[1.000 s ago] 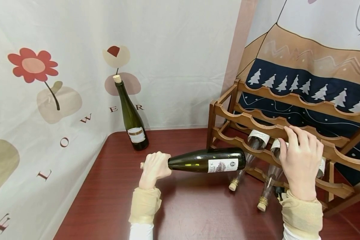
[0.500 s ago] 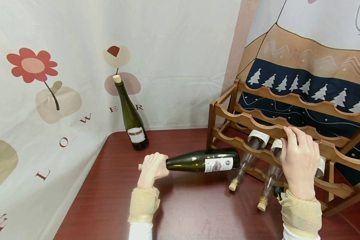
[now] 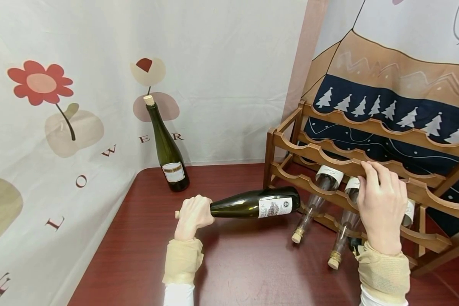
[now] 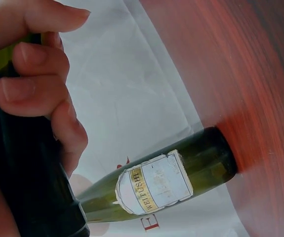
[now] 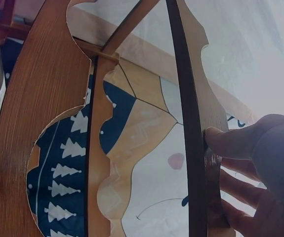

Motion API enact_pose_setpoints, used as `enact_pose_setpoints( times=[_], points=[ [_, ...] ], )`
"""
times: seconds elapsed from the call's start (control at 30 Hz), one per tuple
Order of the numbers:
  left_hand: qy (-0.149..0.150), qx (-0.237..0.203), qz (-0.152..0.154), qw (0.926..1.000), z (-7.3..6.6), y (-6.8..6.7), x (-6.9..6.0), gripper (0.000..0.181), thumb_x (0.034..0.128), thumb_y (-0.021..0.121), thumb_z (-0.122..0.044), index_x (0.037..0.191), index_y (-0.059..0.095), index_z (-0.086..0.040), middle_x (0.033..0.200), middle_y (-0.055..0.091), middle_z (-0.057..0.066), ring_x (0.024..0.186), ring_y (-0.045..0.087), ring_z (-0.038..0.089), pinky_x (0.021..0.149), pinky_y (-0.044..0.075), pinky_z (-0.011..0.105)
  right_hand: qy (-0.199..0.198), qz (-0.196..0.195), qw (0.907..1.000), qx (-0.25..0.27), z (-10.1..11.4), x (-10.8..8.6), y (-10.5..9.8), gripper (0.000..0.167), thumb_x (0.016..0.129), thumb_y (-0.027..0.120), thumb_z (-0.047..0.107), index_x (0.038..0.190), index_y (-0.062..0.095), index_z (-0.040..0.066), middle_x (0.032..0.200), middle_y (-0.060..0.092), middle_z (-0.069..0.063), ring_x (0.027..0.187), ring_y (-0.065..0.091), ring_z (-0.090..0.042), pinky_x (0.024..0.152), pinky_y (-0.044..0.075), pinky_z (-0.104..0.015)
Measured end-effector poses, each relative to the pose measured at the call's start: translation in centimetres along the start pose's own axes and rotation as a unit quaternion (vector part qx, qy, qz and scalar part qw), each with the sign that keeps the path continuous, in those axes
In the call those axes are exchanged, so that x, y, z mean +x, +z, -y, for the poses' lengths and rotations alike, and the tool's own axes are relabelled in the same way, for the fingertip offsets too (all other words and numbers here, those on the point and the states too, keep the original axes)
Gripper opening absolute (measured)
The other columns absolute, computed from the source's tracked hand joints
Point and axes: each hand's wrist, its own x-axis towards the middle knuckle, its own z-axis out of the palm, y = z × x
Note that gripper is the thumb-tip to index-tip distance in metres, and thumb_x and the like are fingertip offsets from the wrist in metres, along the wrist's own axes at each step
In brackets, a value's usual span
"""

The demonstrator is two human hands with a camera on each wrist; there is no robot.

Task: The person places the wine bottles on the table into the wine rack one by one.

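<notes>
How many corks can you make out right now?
4: one cork tops the standing bottle, another protrudes beyond the left hand gripping a green bottle, and two cap clear bottles in the wooden rack. The right arm may hide others.

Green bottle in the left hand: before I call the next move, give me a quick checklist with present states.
1. Left hand holding the green bottle by its neck: ok.
2. Cork showing at the neck end: ok.
3. Right hand holding the wine rack by its top front rail: ok.
4. Bottle-free slots along the top row, left of that hand: ok.
5. Green bottle angled like the stored clear bottles: not ok, it lies crosswise to them.
6. Base clear of the lower rail: cannot tell, they overlap in the head view.
</notes>
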Motion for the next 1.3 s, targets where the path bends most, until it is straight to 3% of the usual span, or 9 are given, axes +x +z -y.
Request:
enact_pose_setpoints(
  times=[0.47,0.83,1.3],
  points=[
    [-0.02,-0.017,0.041,0.9988,-0.2,0.1,0.3,0.011,0.0575,0.067,-0.012,0.055,0.057,-0.013,0.056,0.057,0.004,0.05,0.053,0.021,0.047,0.043,0.039,-0.001,0.004,1.0,0.001,0.1,0.1,-0.2,0.024,0.091,0.057,0.002,0.114,0.062,-0.002,0.112,0.062,-0.023,0.093,0.054,-0.045,0.075,0.039,-0.055],
    [-0.03,-0.035,0.031,0.9984,-0.8,0.4,0.2,0.016,0.0607,0.063,-0.006,0.051,0.053,-0.012,0.055,0.054,0.005,0.049,0.051,0.022,0.048,0.044,0.039,0.002,0.005,1.0,0.0,0.0,0.1,-0.1,0.025,0.09,0.057,0.0,0.114,0.062,-0.002,0.112,0.062,-0.024,0.093,0.054,-0.045,0.075,0.039,-0.056],
    [-0.042,-0.04,0.043,0.9974,-1.3,0.4,0.2,0.02,0.0618,0.064,-0.006,0.049,0.05,-0.012,0.057,0.054,0.006,0.05,0.051,0.022,0.049,0.045,0.04,0.001,0.011,0.9999,-0.005,0.1,0.1,-0.2,0.024,0.091,0.056,0.001,0.114,0.062,-0.003,0.113,0.062,-0.024,0.093,0.054,-0.046,0.075,0.04,-0.056]
  ],
)
